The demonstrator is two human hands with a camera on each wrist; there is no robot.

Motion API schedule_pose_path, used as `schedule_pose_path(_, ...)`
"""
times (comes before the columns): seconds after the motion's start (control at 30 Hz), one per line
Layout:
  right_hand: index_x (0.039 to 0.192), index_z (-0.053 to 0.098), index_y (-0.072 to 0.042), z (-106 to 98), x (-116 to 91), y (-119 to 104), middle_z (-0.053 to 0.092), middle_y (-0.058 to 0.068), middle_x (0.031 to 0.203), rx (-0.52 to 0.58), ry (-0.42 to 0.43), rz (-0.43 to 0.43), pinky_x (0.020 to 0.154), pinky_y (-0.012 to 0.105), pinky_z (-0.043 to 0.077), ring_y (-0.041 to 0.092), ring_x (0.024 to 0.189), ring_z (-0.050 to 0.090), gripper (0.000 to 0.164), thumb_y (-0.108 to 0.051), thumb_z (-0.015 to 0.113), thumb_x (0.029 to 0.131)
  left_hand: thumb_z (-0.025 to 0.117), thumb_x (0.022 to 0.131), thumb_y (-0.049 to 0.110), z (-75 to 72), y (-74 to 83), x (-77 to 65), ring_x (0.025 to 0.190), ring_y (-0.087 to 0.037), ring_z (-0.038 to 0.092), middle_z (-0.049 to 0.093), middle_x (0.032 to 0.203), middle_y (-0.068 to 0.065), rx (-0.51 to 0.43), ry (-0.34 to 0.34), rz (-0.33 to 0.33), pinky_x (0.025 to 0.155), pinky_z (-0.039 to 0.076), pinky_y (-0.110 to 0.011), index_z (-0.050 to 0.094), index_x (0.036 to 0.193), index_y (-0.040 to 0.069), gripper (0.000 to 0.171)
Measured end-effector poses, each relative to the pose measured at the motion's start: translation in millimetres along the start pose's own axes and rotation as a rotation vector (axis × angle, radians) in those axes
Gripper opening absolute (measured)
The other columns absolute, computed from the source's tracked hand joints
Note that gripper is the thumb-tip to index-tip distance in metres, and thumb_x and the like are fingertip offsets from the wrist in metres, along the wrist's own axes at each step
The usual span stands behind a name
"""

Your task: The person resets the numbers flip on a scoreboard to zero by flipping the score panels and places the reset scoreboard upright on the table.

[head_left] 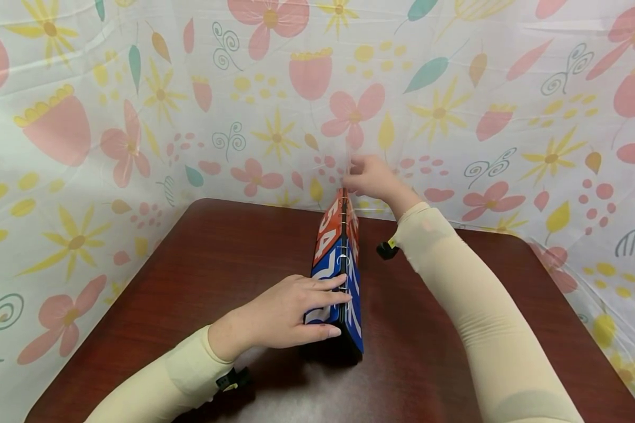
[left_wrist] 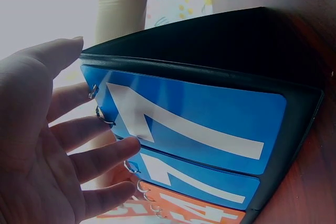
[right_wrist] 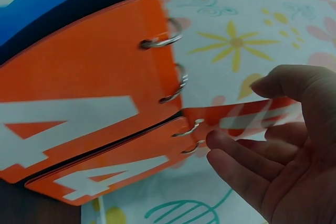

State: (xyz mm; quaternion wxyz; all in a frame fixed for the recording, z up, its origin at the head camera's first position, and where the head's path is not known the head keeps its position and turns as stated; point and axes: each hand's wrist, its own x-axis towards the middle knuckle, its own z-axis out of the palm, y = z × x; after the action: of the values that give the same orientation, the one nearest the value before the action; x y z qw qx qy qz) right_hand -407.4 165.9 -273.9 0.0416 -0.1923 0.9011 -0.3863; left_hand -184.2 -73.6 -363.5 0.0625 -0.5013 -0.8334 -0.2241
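Observation:
A tabletop flip scoreboard (head_left: 344, 264) stands like a tent, its ringed ridge running away from me. Blue number cards (left_wrist: 194, 124) hang at its near end and orange-red ones (right_wrist: 84, 72) at its far end, on metal rings (right_wrist: 176, 80). My left hand (head_left: 291, 311) rests on the near part of the ridge, its fingers extended across the rings. At the far end, my right hand (head_left: 373, 179), blurred, is raised over the ridge. An orange number card (right_wrist: 241, 119) is lifted on its rings between my right thumb and fingers.
The scoreboard stands on a dark reddish-brown table (head_left: 233, 252). A white curtain (head_left: 275, 117) with pink, yellow and teal flowers hangs close behind the table's far edge and along both sides. A black wrist camera (head_left: 387, 249) hangs under the right sleeve.

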Motion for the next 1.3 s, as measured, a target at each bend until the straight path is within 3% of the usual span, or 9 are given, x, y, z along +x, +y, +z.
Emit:
schedule_pose_path(0.2,0.161,0.032,-0.004,7,2,11,0.042,0.020,0.162,-0.151,-0.045,-0.058,0.114,0.051,0.046,0.035,0.145,0.049,0.080,-0.026,0.069,0.093,0.056,0.102,0.054,-0.8,0.5,-0.3,0.150,-0.012,0.043,0.043,0.164,-0.004,-0.001,-0.004,-0.004,0.115,0.046,-0.045,0.056,0.149,0.026,0.054)
schedule_pose_path(0.37,0.162,0.034,-0.015,13,4,20,0.048,0.015,0.159,-0.243,-0.068,-0.076,0.117,0.053,0.042,0.033,0.147,0.046,0.078,-0.029,0.071,0.095,0.057,0.102,0.053,0.3,-1.0,0.0,0.149,-0.013,0.044,0.043,0.163,-0.005,-0.007,0.003,-0.005,0.114,0.047,-0.044,0.057,0.148,0.026,0.054)
schedule_pose_path(0.53,0.159,0.040,-0.026,16,7,29,0.052,0.008,0.157,-0.236,-0.069,-0.102,0.106,0.050,0.051,0.027,0.138,0.055,0.074,-0.027,0.074,0.093,0.058,0.102,0.052,1.0,-1.2,0.1,0.148,-0.013,0.045,0.043,0.163,-0.005,-0.013,0.005,-0.004,0.114,0.047,-0.044,0.058,0.148,0.026,0.053)
schedule_pose_path(0.63,0.157,0.044,-0.031,17,8,32,0.053,0.007,0.157,-0.232,-0.072,-0.099,0.106,0.052,0.050,0.028,0.137,0.054,0.072,-0.030,0.076,0.092,0.057,0.102,0.053,1.0,-1.1,-0.3,0.148,-0.013,0.045,0.043,0.163,-0.004,-0.010,0.001,-0.008,0.115,0.046,-0.044,0.057,0.148,0.026,0.053)
schedule_pose_path(0.77,0.154,0.049,-0.031,19,8,33,0.053,0.008,0.157,-0.252,-0.078,-0.070,0.110,0.057,0.046,0.033,0.141,0.051,0.071,-0.040,0.079,0.090,0.056,0.103,0.052,1.5,-1.4,-0.7,0.148,-0.013,0.045,0.043,0.163,-0.004,0.007,0.009,-0.002,0.114,0.047,-0.045,0.057,0.148,0.026,0.052)
schedule_pose_path(1.07,0.148,0.057,-0.028,21,9,33,0.054,0.008,0.155,-0.276,-0.065,-0.022,0.094,0.046,0.047,0.032,0.138,0.054,0.066,-0.049,0.078,0.089,0.056,0.104,0.050,1.9,-0.7,0.6,0.146,-0.014,0.049,0.047,0.161,-0.007,0.063,0.032,0.020,0.109,0.050,-0.044,0.059,0.146,0.025,0.049)
schedule_pose_path(1.3,0.149,0.057,-0.025,23,11,35,0.049,0.007,0.160,-0.275,-0.089,-0.024,0.112,0.055,0.045,0.032,0.146,0.045,0.067,-0.048,0.078,0.089,0.057,0.103,0.049,3.7,-0.6,1.0,0.145,-0.014,0.050,0.048,0.160,-0.008,0.059,0.042,0.028,0.109,0.050,-0.043,0.061,0.145,0.023,0.049)
